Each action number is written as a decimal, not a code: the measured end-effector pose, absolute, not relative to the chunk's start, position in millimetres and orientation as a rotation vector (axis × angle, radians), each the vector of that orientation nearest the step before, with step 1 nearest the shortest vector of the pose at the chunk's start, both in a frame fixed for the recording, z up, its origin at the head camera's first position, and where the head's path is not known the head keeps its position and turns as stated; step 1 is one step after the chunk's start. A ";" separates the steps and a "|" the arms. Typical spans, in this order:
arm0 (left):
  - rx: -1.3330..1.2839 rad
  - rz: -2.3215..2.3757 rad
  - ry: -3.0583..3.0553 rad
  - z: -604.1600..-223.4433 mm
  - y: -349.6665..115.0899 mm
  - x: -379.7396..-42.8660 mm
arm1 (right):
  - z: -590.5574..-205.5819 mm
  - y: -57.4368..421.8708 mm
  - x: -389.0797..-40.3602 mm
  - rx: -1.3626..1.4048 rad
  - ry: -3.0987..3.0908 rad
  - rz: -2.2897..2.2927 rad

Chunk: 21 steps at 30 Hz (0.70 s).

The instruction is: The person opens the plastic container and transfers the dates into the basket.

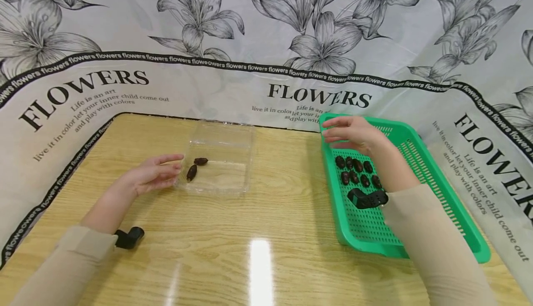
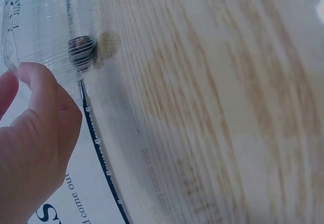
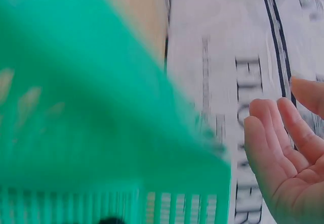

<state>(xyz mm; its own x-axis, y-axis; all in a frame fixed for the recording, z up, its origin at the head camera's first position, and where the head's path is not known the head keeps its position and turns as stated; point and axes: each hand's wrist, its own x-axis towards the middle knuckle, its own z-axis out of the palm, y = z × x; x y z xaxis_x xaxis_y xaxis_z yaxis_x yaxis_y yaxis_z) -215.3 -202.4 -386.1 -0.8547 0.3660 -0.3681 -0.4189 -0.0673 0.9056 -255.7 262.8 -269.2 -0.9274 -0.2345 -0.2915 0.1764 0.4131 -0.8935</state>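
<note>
A clear plastic box [image 1: 218, 167] with its lid raised stands on the table, holding two dark brown dates [image 1: 192, 172] near its left wall. My left hand [image 1: 156, 175] is at that wall, fingers loosely extended with the fingertips right at the box; the left wrist view shows a fingertip at the edge of the box [image 2: 48, 27]. Over the far left corner of a green basket [image 1: 341, 222], my right hand [image 1: 351, 134] hovers with spread, slightly bent fingers and nothing in them. Several dark dates [image 1: 354, 177] lie in rows on the basket floor, partly hidden by the right forearm.
Wood-grain table [image 1: 283, 213] stretches between the box and the basket. A white flower-printed curtain [image 1: 233, 84] borders the table at the back and sides. Each wrist carries a small black camera [image 1: 130, 238].
</note>
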 end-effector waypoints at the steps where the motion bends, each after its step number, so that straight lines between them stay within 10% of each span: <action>1: -0.058 1.972 1.692 -386.7 -202.4 -214.9 | -268.9 255.0 -256.6 -0.055 2.294 -1.519; 21: -0.072 1.982 1.683 -385.9 -203.1 -214.4 | -310.7 116.1 -264.7 -0.144 2.072 -1.487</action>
<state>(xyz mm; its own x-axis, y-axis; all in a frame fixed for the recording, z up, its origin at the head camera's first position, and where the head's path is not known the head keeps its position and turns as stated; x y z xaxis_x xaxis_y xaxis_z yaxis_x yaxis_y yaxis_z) -214.4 -203.1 -385.9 -0.8560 0.3591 -0.3719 -0.4253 -0.0801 0.9015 -264.7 116.1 -310.7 -0.8268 -0.4064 -0.3890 0.2382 0.3735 -0.8965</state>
